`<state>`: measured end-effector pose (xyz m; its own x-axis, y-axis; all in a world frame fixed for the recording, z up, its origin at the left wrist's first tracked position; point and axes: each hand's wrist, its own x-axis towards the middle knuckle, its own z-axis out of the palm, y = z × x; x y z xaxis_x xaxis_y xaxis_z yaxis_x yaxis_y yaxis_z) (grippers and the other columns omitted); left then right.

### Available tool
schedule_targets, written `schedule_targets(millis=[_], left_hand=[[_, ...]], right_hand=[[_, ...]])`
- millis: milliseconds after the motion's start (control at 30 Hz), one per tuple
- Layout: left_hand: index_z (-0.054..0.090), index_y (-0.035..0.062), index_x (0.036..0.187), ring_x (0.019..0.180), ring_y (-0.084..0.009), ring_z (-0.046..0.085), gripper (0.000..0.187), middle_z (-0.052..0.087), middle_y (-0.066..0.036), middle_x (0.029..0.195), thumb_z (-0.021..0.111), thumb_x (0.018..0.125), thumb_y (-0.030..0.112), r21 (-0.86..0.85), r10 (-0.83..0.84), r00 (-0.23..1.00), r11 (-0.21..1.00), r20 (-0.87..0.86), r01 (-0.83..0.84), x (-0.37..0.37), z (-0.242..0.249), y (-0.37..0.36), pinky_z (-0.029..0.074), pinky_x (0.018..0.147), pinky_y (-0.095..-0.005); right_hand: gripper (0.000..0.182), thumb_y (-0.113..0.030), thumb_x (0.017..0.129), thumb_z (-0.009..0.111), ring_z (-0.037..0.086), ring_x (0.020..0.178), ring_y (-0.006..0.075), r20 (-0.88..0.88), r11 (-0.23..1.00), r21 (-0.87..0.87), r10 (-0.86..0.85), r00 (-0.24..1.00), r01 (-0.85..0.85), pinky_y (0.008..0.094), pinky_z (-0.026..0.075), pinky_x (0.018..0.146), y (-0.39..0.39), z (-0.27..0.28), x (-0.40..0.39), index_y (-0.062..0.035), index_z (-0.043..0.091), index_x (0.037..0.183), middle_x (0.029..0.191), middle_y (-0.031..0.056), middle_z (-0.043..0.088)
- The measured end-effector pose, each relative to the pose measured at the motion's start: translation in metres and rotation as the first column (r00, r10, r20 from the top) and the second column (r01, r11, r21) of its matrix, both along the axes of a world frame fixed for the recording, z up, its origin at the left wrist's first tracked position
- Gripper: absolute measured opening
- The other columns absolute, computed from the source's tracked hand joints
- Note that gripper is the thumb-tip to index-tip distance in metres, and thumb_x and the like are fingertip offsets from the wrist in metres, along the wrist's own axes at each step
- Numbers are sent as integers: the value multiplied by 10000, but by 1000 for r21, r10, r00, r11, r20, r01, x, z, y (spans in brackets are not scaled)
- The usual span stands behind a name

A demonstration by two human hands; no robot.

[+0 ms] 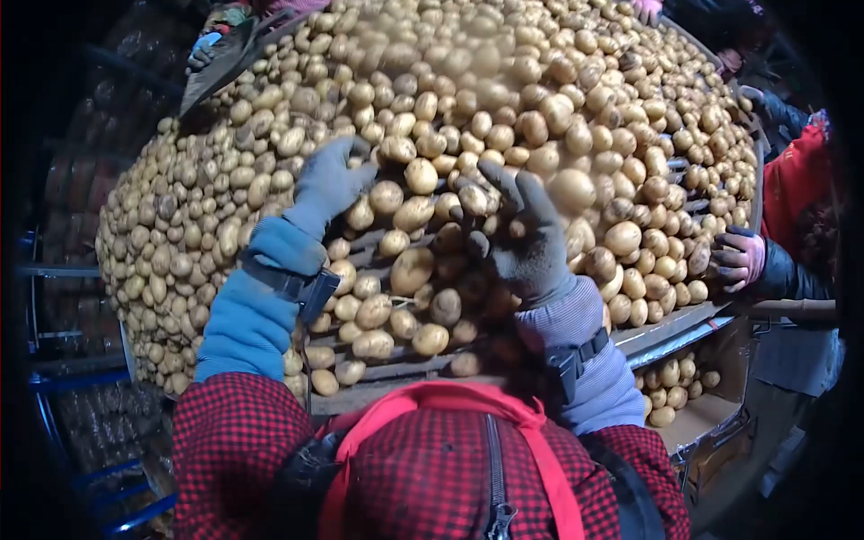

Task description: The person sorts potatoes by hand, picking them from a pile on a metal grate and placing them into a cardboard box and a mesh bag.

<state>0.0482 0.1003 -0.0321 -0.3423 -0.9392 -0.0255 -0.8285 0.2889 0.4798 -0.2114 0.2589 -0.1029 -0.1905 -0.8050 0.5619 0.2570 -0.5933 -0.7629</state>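
Note:
A wide heap of potatoes (413,213) covers a slatted table, and dark gaps between slats show below my hands. My left hand (331,183), in a grey glove, reaches over the potatoes at centre left, its thumb and fingers apart and nothing between them. To the right, my right hand (531,229), also gloved in grey, is turned partly palm up with its fingers spread and curved. A small dark potato or lump (517,229) shows by its palm; whether it rests there is unclear. Several potatoes lie between my two hands.
A cardboard box (715,409) with potatoes stands below the table's right edge. At the right are a co-worker's gloved hand (738,257) and red sleeve (796,171). Another gloved hand (203,56) is at the upper left beside a dark board (219,70). Blue metal bars (81,379) run at the left.

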Motion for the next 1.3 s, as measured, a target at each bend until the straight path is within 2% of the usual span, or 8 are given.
schedule_targets(millis=[67,367,400,567,700,767,1000,1300], left_hand=[[689,44,1179,1034,-235,678,412,711,-121,1148,822,849,251,66,-101,966,991,-238,120,-31,36,27,541,927,-360],[637,136,1388,1360,-353,538,584,609,-183,1413,786,887,395,-258,-501,860,847,-97,464,-55,17,48,409,1157,-466],[619,141,1404,1351,-368,536,609,601,-179,1417,776,883,415,-247,-497,863,829,88,502,-48,5,47,405,1153,-475],[575,192,1440,1388,-382,474,644,533,-159,1483,757,856,394,-187,-392,838,855,379,484,-52,-14,64,320,1185,-519],[577,228,1440,1398,-379,463,641,531,-152,1484,753,841,374,-154,-408,818,852,405,501,-41,-10,54,292,1197,-532],[586,241,1431,1385,-370,477,614,553,-151,1458,740,852,374,-181,-379,815,851,438,492,-26,-10,42,287,1204,-526],[659,198,1337,1293,-347,547,458,616,-127,1384,707,908,351,-444,-1,838,848,546,290,-4,1,27,376,1121,-517],[672,206,1192,936,-321,674,334,671,-82,1006,733,869,264,210,-789,391,532,473,820,-45,-12,34,534,846,-452]], right_hand=[[959,-3,825,842,488,1438,323,-431,994,61,-57,900,92,435,421,1177,6,22,-14,-180,309,1602,1573,162,475],[872,16,889,759,477,1440,336,-289,983,168,-29,957,80,435,425,1180,5,2,-13,-197,310,1607,1567,201,460],[854,-14,892,771,469,1447,337,259,985,88,123,958,-151,433,416,1184,6,1,4,-186,327,1601,1555,208,473],[778,-15,902,766,470,1441,371,65,997,32,68,996,-71,456,485,1129,6,4,-2,-183,387,1560,1567,212,443],[819,31,849,806,491,1424,359,759,908,-1,274,590,-420,467,508,1105,10,21,-8,-183,417,1538,1546,210,481],[826,48,935,704,478,1415,387,-56,999,32,-28,998,30,496,535,1076,1,7,-17,-224,301,1602,1599,282,351],[848,73,917,712,486,1413,401,213,995,-8,103,972,-104,513,520,1097,2,17,-7,-218,298,1597,1595,283,359],[855,78,926,689,509,1394,407,49,1000,-5,14,999,-14,522,514,1108,0,15,-13,-162,240,1613,1586,296,370]])
